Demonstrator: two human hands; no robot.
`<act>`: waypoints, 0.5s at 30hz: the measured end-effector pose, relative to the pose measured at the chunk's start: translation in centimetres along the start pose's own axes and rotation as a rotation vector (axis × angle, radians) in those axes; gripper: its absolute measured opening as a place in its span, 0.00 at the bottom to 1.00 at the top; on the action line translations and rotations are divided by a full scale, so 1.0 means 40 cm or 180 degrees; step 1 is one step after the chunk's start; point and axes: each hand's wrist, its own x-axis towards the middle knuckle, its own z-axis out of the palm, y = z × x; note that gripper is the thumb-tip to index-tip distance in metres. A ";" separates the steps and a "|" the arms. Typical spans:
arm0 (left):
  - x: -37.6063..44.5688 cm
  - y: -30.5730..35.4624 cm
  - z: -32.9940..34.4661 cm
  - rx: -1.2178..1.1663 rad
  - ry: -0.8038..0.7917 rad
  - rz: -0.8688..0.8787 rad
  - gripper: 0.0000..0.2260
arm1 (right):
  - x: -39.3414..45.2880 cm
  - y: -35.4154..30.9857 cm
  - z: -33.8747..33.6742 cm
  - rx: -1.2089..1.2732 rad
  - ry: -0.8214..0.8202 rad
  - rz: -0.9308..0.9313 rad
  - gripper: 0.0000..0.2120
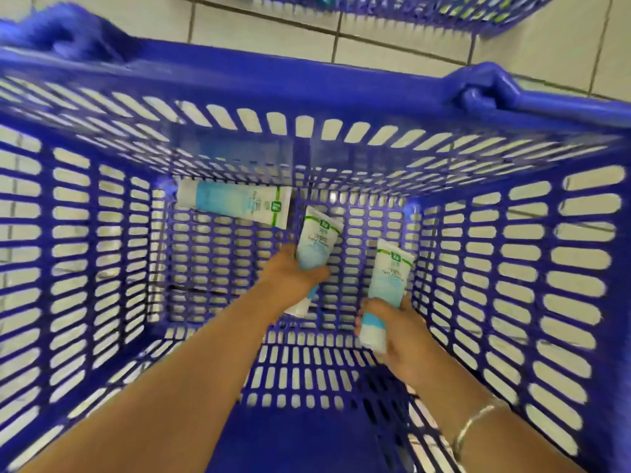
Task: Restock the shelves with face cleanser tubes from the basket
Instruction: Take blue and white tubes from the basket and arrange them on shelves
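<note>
Purple basket (239,80), three tubes (one loose (235,204)), left hand (290,278) gripping one (316,244), right hand (403,332) another (389,278).

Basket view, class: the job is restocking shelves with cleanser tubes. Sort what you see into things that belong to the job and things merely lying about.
Belongs to the job:
blue basket
tube in left hand
tube in right hand
loose tube on the basket floor
left hand
right hand

Just lying about:
second basket at the top edge
tiled floor
</note>
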 end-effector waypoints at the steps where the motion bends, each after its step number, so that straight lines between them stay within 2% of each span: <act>1: -0.026 -0.011 -0.011 -0.0273 -0.0163 -0.0029 0.17 | -0.023 0.001 -0.003 -0.0074 -0.0158 0.0052 0.12; 3: -0.091 -0.030 -0.036 -0.0789 -0.0325 -0.0092 0.12 | -0.075 0.007 -0.001 -0.0318 -0.0341 0.0042 0.11; 5: -0.165 -0.047 -0.065 -0.1066 -0.0302 -0.0176 0.12 | -0.145 0.006 0.008 -0.0293 -0.0424 0.0042 0.09; 7: -0.247 -0.064 -0.097 -0.1136 -0.0161 -0.0246 0.12 | -0.223 -0.005 0.023 -0.0066 -0.0430 0.0067 0.05; 11: -0.444 -0.061 -0.186 -0.1386 0.0222 -0.0373 0.10 | -0.413 -0.071 0.071 -0.0020 -0.0306 0.0071 0.07; 15: -0.658 0.020 -0.314 -0.1787 0.0396 -0.0176 0.07 | -0.629 -0.185 0.125 -0.0464 -0.0228 -0.0518 0.07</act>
